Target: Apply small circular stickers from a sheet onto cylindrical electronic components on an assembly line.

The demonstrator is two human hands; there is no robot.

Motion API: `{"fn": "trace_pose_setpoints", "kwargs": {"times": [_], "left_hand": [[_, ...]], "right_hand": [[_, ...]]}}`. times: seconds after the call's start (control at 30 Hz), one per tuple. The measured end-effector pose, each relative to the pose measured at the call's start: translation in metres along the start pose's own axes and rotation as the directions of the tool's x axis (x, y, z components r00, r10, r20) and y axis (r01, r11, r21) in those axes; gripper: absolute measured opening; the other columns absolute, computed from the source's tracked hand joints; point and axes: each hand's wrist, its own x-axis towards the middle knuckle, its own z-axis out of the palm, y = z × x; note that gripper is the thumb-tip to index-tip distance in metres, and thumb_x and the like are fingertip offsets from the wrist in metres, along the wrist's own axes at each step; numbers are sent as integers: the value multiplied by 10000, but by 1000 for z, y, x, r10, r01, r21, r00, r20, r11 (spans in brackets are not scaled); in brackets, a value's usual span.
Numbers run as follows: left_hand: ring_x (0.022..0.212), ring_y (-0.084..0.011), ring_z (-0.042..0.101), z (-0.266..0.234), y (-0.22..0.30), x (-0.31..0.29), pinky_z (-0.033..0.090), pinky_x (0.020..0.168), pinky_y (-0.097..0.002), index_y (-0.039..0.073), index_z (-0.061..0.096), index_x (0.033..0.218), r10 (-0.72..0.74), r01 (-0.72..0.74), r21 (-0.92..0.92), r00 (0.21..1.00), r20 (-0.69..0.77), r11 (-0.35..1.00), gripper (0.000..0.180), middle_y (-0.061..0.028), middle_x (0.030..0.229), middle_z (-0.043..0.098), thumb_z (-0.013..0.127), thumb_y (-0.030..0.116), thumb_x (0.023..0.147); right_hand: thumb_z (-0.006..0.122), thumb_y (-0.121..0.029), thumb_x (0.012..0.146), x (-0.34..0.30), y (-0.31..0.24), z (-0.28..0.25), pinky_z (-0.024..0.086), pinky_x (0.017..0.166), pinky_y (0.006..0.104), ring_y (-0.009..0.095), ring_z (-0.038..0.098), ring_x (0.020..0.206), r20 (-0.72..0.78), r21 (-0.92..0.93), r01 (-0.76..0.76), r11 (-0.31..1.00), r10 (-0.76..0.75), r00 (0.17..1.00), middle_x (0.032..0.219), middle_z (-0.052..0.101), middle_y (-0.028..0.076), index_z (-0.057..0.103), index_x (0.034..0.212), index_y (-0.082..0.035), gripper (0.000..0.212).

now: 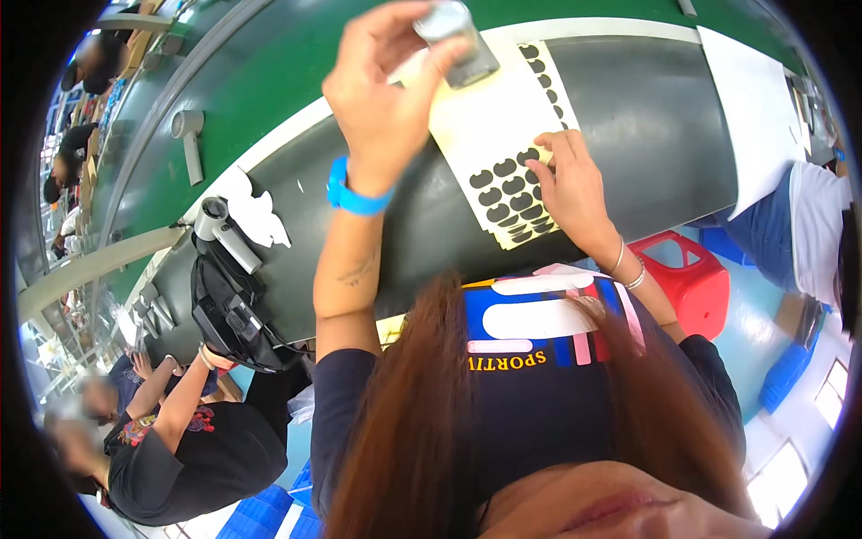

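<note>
Raised over the far side of the table, my left hand (395, 85) grips a small grey housing (467, 58), boxy with rounded edges and a paler, shiny end. A blue band circles that wrist. Below and to the right, the fingertips of my right hand (575, 184) close on a black sticker (528, 156) at the edge of a sheet; whether it is lifted is hard to see. Pale yellow sticker sheets (489, 117) lie stacked and overlapping, with rows of black notched oval stickers (512, 185) along the near edge and more down the right side.
On the dark tabletop (646, 117), a grey-white handheld device (224, 232) stands left beside white paper scraps (256, 211) and a black bag (233, 310). A similar device (189, 144) lies on the green surface. White sheeting (754, 108), a red stool (687, 283) and a person (772, 216) are right; a co-worker (197, 449) sits left.
</note>
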Motion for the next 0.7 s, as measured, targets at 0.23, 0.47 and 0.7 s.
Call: {"fn": "trace_pose_setpoints", "kwargs": {"times": [0.23, 0.47, 0.7], "left_hand": [[999, -224, 651, 4, -9, -47, 553, 863, -323, -48, 536, 1099, 77, -101, 103, 973, 217, 990, 378, -192, 1120, 638, 717, -85, 769], [969, -226, 675, 12, -9, -47, 562, 845, -320, -14, 603, 1049, 53, -56, 21, 989, 141, 998, 336, -132, 1043, 683, 748, -27, 746], [983, -220, 671, 19, -9, -48, 553, 875, -326, -19, 600, 1079, 5, 0, -36, 991, 135, 999, 368, -120, 1074, 675, 744, -43, 741]], "right_hand": [[682, -43, 808, 12, 13, 10, 473, 615, 338, 236, 593, 667, -80, -16, -15, 1000, 13, 997, 946, 560, 107, 578, 997, -36, 216], [688, -11, 783, 16, 11, 0, 463, 618, 314, 208, 539, 631, 14, 173, -79, 982, 78, 997, 893, 570, 89, 591, 935, -23, 181], [629, -31, 829, 18, 5, 0, 459, 659, 379, 297, 573, 720, -26, 35, -95, 995, 96, 995, 907, 557, 124, 584, 922, -26, 104]]}}
